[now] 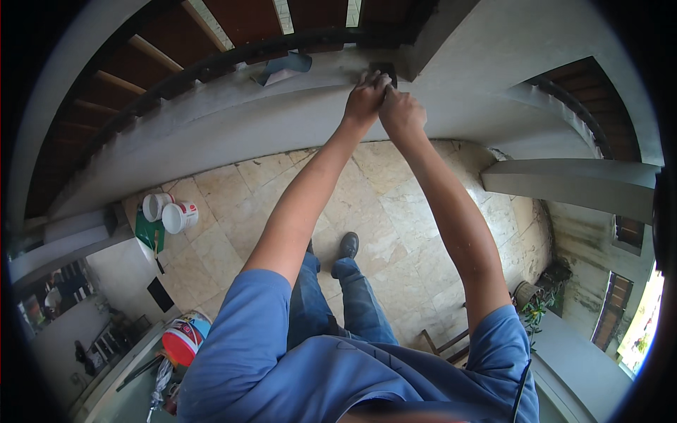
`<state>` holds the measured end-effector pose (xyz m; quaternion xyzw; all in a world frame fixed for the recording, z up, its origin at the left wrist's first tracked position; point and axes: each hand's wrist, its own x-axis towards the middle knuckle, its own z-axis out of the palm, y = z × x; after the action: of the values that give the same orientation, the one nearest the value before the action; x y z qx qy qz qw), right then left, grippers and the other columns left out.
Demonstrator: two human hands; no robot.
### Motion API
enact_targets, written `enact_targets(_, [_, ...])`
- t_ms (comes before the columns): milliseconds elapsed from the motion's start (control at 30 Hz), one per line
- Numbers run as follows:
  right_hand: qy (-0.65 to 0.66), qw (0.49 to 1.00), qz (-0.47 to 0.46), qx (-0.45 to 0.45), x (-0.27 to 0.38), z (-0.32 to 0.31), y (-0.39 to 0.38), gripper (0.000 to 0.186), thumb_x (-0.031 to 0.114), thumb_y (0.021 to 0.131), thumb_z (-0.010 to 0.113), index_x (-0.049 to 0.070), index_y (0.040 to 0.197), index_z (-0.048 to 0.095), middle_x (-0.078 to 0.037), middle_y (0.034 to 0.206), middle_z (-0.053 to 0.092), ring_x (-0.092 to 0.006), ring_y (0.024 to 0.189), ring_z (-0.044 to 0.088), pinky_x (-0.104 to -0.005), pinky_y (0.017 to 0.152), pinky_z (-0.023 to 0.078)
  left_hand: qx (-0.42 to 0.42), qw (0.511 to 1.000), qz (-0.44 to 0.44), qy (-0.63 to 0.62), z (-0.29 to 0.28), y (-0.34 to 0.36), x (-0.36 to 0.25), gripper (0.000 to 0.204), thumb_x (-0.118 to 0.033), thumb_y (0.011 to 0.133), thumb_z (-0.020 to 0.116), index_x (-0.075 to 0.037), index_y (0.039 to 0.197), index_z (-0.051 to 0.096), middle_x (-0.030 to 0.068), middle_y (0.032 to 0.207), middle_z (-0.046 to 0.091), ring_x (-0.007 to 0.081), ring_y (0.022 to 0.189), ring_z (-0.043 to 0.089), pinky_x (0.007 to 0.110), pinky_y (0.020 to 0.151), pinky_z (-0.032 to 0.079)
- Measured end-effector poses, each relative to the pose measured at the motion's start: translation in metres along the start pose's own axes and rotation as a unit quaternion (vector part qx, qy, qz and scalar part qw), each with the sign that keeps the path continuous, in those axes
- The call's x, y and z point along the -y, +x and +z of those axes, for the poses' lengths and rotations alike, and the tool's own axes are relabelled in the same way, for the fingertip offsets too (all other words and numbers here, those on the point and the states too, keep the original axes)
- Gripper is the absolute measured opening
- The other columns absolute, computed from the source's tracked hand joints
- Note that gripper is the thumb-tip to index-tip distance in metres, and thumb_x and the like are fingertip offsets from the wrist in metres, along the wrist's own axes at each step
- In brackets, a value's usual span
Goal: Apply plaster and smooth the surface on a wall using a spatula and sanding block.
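Note:
Both my arms stretch forward to the low wall (282,116) below the railing, near the corner by a pillar. My left hand (364,97) rests on the wall top with its fingers bent at a small dark piece (384,69). Close beside it, my right hand (403,113) is closed, its fingertips meeting those of the left. What the fingers grip is hidden or too small to name. Left of my hands, a curled sheet (285,67), dark grey-green with a pale pinkish part, lies on the wall top.
Dark slatted railing (240,25) runs above the wall. Two white buckets (180,217) stand on the tiled floor (247,204) at the left, by a green sheet (146,231). A red-and-white bucket (185,340) is at lower left. A beam (571,182) and potted plant (530,296) are right.

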<state>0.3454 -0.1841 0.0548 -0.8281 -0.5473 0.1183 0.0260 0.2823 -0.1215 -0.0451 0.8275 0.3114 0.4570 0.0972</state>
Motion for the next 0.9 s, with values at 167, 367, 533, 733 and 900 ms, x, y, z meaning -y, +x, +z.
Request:
enact_targets(167, [-0.018,1.000,-0.009,-0.004,-0.014,0.003,-0.001,0.025,0.019,0.084,0.040,0.011,0.100,0.058,-0.018,0.089,0.063,-0.0329,0.083,0.062,-0.0420,0.071,0.051,0.140,0.981,-0.132,0.002,-0.006,0.004,-0.023,0.023,-0.012,0.078,0.052,-0.007,0.101,0.051,0.0147,0.098,0.061,0.0318,0.096,0.057,0.042,0.082,0.047])
enact_targets(367, [0.008,1.000,-0.005,-0.022,-0.014,0.009,0.004,0.025,0.019,0.085,0.039,0.013,0.100,0.058,-0.018,0.087,0.063,-0.0323,0.082,0.063,-0.0424,0.070,0.051,0.173,0.973,-0.148,0.023,-0.004,0.018,-0.015,0.021,-0.014,0.078,0.052,-0.008,0.099,0.051,0.0148,0.090,0.062,0.0325,0.090,0.058,0.042,0.067,0.051])
enact_targets(533, [-0.029,0.999,-0.013,-0.015,-0.007,0.000,-0.007,0.027,0.017,0.084,0.040,0.010,0.101,0.059,-0.017,0.087,0.064,-0.0316,0.082,0.063,-0.0408,0.069,0.052,-0.005,0.999,-0.034,-0.003,-0.013,0.015,-0.018,0.021,-0.015,0.076,0.054,-0.010,0.097,0.053,0.0160,0.084,0.062,0.0340,0.083,0.059,0.044,0.065,0.051])
enact_targets(733, [-0.074,0.995,-0.055,0.024,-0.003,-0.028,0.021,0.027,0.016,0.084,0.041,0.010,0.103,0.059,-0.016,0.095,0.063,-0.0308,0.085,0.063,-0.0394,0.069,0.052,0.169,0.983,-0.073,0.021,-0.009,0.033,0.010,0.020,-0.011,0.077,0.050,-0.004,0.094,0.059,0.0171,0.088,0.062,0.0340,0.089,0.058,0.041,0.086,0.044])
enact_targets(900, [-0.027,0.999,0.025,0.005,0.006,0.001,-0.018,0.027,0.016,0.086,0.040,0.018,0.108,0.056,-0.015,0.092,0.064,-0.0293,0.084,0.063,-0.0386,0.068,0.052,0.115,0.988,0.056,0.086,-0.003,-0.001,0.013,0.030,-0.014,0.080,0.048,-0.002,0.107,0.056,0.0166,0.113,0.055,0.0302,0.108,0.051,0.042,0.097,0.034])
